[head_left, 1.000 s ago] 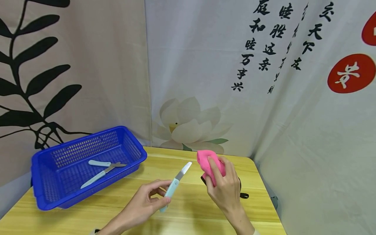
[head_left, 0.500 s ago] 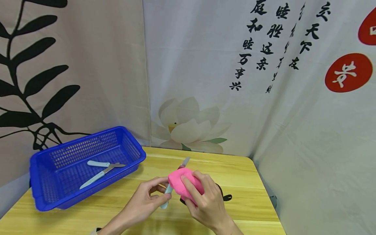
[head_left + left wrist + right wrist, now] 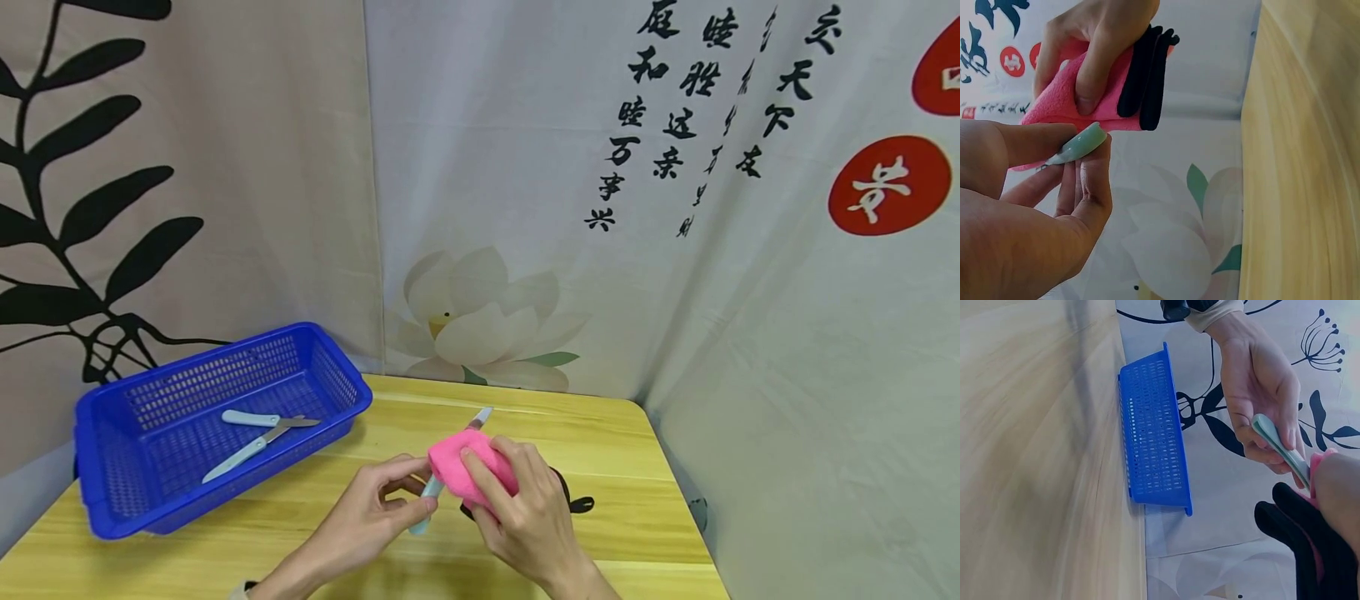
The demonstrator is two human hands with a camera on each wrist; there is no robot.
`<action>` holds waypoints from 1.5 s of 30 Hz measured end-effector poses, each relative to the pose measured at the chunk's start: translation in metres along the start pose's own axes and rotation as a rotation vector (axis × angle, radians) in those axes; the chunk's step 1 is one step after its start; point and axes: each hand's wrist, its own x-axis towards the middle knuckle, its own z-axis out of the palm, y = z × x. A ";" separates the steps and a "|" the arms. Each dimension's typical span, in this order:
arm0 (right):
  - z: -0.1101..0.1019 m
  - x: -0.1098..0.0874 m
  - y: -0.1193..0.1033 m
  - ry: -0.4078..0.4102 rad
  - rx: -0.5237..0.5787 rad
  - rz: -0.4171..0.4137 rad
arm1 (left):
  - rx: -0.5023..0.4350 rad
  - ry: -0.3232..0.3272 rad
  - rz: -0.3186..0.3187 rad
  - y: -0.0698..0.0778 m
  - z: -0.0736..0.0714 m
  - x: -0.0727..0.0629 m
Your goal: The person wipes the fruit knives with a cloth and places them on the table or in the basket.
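My left hand [image 3: 375,504] pinches the pale green handle of a small knife [image 3: 427,500] between thumb and fingers. The blade slants up and away, its tip showing beyond a folded pink cloth [image 3: 472,471]. My right hand [image 3: 525,508] grips that cloth, which wraps over the middle of the knife and hides part of the blade. Black edging on the cloth [image 3: 1147,87] shows in the left wrist view. From the right wrist view, the handle [image 3: 1282,450] sticks out of the cloth toward the left palm.
A blue plastic basket [image 3: 172,517] stands at the left of the wooden table [image 3: 637,533]. Two knives lie in it, a folding-style knife [image 3: 251,418] and another knife [image 3: 236,460], their blades crossing. A printed curtain [image 3: 487,167] hangs behind the table.
My right hand has brought the pink cloth left onto the knife, covering its middle. Over the last half second the blade tip has shifted slightly right. My left hand keeps its pinch.
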 end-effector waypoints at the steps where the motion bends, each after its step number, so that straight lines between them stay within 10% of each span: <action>1: 0.000 0.000 0.001 -0.001 -0.007 0.004 | -0.006 -0.003 -0.002 0.000 0.000 0.000; 27: -0.016 -0.005 0.045 0.011 -0.060 0.276 | -0.051 -0.004 -0.061 -0.003 0.000 -0.004; 45: -0.005 0.004 -0.004 -0.002 0.058 -0.051 | 0.047 0.048 -0.005 -0.004 -0.002 -0.003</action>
